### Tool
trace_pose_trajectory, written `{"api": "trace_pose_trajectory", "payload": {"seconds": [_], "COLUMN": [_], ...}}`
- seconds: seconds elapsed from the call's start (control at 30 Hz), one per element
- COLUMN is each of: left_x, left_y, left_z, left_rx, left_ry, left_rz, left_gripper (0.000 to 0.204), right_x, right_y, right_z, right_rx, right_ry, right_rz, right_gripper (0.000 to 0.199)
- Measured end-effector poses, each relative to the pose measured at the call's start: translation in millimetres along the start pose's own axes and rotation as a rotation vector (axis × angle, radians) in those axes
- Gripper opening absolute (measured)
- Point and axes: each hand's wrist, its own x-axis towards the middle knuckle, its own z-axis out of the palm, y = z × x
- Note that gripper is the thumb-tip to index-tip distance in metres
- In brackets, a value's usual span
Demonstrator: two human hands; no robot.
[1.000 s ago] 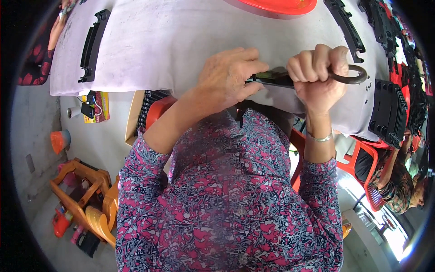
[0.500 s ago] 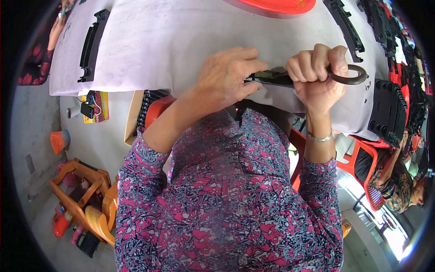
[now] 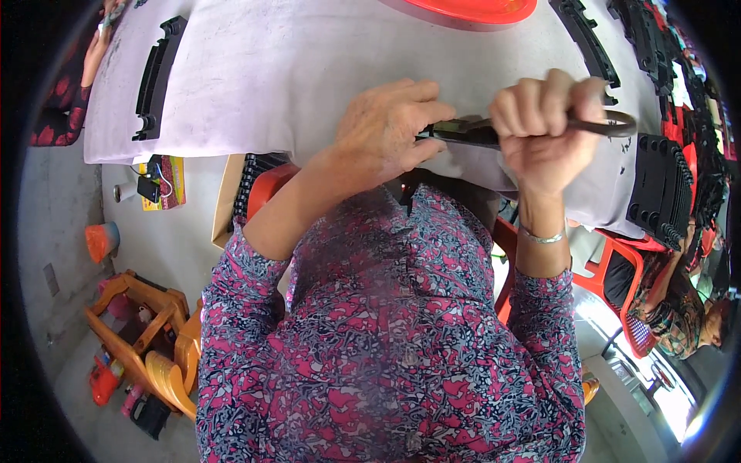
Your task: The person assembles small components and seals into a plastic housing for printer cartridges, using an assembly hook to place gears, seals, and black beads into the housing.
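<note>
Over the near edge of the table, my left hand (image 3: 394, 123) pinches the end of a black plastic piece (image 3: 434, 132) between thumb and fingers; most of that piece is covered by the hand. My right hand (image 3: 548, 123), slightly blurred, is closed around a dark pair of scissors (image 3: 617, 123). Their rounded handle loop sticks out to the right of the fist, and the dark blades point left to the piece at my left fingertips. How far the blades are apart cannot be made out.
On the pale tablecloth (image 3: 255, 77) lie a black slotted strip (image 3: 160, 77) at left, another black strip (image 3: 590, 38) at right and a red plate (image 3: 478, 9) at the far side. Stacked black parts (image 3: 660, 185) stand at the right edge. Other people sit at both sides.
My right fist has tilted and shifted slightly right, and the scissors' handle loop has moved up and right with it. My left hand has stayed almost in place.
</note>
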Motion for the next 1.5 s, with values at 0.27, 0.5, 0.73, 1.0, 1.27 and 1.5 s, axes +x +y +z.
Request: {"api": "trace_pose_trajectory", "payload": {"seconds": [0.27,0.5,0.73,1.0,1.27,1.5], "left_x": [-1,1,0,-4,-4,-3], "left_y": [2,-29,-38,-53,-53,-51], "left_z": [-8,-23,-32,-16,-17,-17], "left_rx": [-0.293,-0.567,-0.731,-0.57,-0.606,-0.599], "left_ry": [0.122,0.571,0.632,0.602,0.635,0.624], "left_rz": [-0.038,-0.224,-0.637,-0.542,-0.534,-0.542], "left_gripper": [0.038,0.017,0.032,0.053,0.052,0.053], "right_x": [17,-1,16,32,92,172], "right_y": [-74,-70,-61,-57,-24,13], "right_z": [-21,-89,-104,-111,-92,-100], "right_rx": [-0.458,-1.135,-1.87,-2.067,-1.643,-1.705], "right_ry": [0.408,0.586,0.382,0.31,0.193,0.034], "right_rz": [0.115,0.486,0.345,-0.039,-0.187,-0.335], "right_gripper": [0.037,0.039,0.034,0.028,0.009,0.014]}}
